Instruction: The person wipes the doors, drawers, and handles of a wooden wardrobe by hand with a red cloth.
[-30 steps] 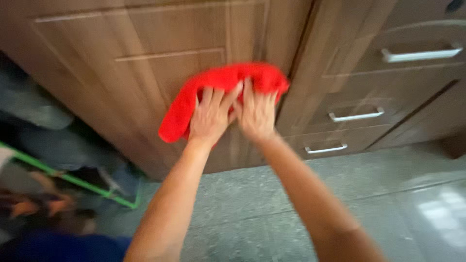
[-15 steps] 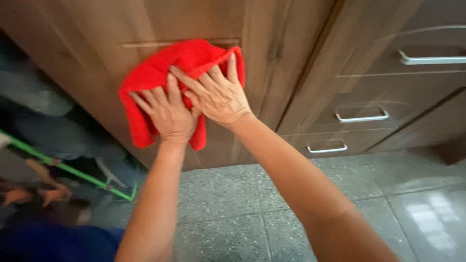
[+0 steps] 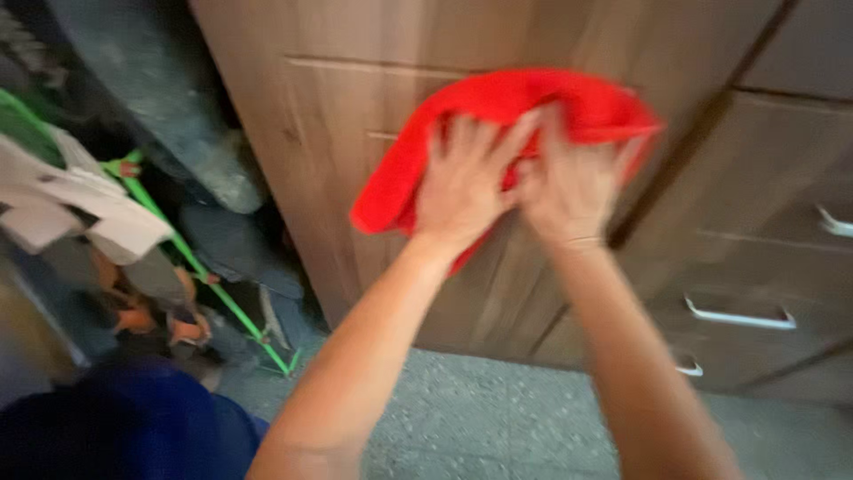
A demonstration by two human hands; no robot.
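**Red cloth pressed flat on wooden cabinet door, both hands on it**

Red cloth (image 3: 498, 116) lies against the wooden cabinet door (image 3: 355, 133), spread over the upper part of the panel, one corner hanging down to the left. Your left hand (image 3: 462, 182) and right hand (image 3: 573, 191) lie side by side on it, palms down, fingers spread and pointing up. Neither hand closes around the cloth; both are open and press it flat to the wood. The frame is motion-blurred, so fingertip detail cannot be read.

Step in hand, as judged: wiping the door face, with the cloth mid-stroke. The next move calls for even pressure from both palms so the cloth slides with the hands instead of bunching, and for minding the hanging left corner, which could fold under.

Surroundings: drawers with metal handles (image 3: 742, 316) sit to the right of the door. A green-framed rack (image 3: 213, 284) with clothes stands to the left, near the cabinet's side. Grey speckled floor (image 3: 498, 427) below.

Against the earlier frame, half a second back: the cloth then lay further left on the door, with your right hand crossed partly over your left. Now the cloth sits further right, nearer the door's edge toward the drawers, and your hands lie level, next to each other. The view has also drawn closer to the door.
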